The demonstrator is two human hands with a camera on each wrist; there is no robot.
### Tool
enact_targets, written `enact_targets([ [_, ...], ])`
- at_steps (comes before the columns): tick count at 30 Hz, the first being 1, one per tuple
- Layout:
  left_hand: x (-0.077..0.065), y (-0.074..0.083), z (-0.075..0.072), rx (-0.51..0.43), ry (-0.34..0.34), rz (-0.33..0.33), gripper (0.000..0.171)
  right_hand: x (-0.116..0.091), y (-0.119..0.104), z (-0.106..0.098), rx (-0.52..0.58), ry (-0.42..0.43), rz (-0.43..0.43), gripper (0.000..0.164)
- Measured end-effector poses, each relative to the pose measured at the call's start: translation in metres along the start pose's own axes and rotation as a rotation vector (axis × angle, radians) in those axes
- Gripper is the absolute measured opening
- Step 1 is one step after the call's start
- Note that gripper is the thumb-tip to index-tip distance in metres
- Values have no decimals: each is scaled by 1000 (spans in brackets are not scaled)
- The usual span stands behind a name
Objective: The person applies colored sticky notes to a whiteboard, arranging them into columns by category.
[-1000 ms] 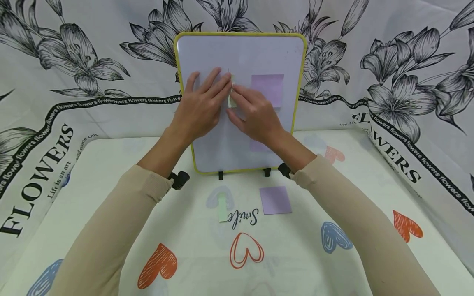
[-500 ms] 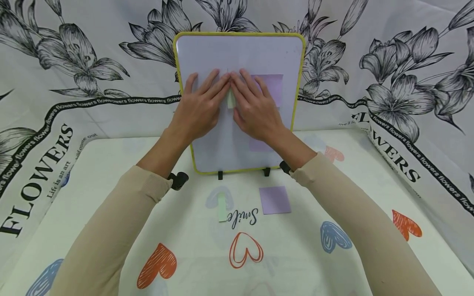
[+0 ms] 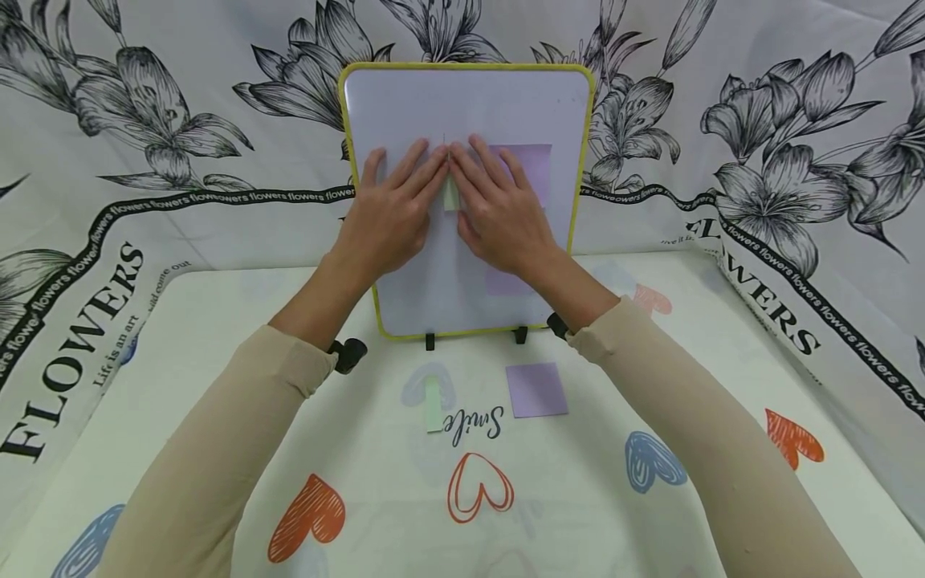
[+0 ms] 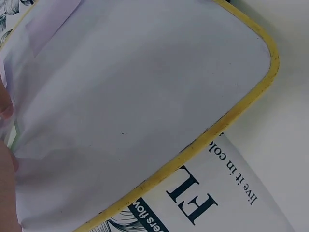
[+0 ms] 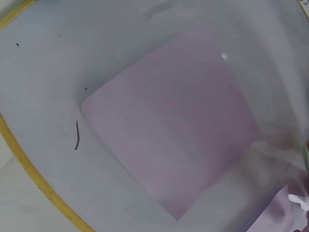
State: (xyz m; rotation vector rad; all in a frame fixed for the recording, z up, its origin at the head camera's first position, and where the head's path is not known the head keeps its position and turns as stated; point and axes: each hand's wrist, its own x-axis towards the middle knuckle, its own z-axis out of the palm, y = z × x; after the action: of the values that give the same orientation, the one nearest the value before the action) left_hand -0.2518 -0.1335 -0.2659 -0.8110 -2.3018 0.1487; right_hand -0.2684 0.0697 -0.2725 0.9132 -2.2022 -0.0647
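A whiteboard (image 3: 412, 297) with a yellow rim stands upright. My left hand (image 3: 390, 209) rests on it with fairly straight, spread fingers. Close beside it my right hand (image 3: 506, 213) presses too, fingers extended, the two index fingertips nearly meeting. Between them shows the lower part of a pale green sticky strip (image 3: 451, 197); the fingers hide its top. A purple sticky note (image 3: 536, 168) is on the board, partly behind the right hand. Under the right wrist a second, fainter purple note (image 3: 506, 282) shows; the right wrist view gives one purple note (image 5: 169, 121) whole.
On the table (image 3: 390, 514) before the board lie another green strip (image 3: 433, 405) and a loose purple sticky note (image 3: 537, 391). Two black feet (image 3: 429, 342) hold the board's lower edge. Behind it hangs a flower-print cloth (image 3: 289, 152).
My right hand has moved up and its fingers have straightened, fingertips now at the strip's top beside the left ones. The left hand has hardly moved.
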Motion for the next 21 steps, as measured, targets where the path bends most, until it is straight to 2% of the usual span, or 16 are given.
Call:
enact_targets([
  [7, -5, 2, 3, 23, -13, 3, 57, -5, -1, 5, -12, 7, -24, 59],
  [21, -11, 8, 8, 25, 9, 15, 57, -17, -5, 11, -8, 18, -56, 59],
])
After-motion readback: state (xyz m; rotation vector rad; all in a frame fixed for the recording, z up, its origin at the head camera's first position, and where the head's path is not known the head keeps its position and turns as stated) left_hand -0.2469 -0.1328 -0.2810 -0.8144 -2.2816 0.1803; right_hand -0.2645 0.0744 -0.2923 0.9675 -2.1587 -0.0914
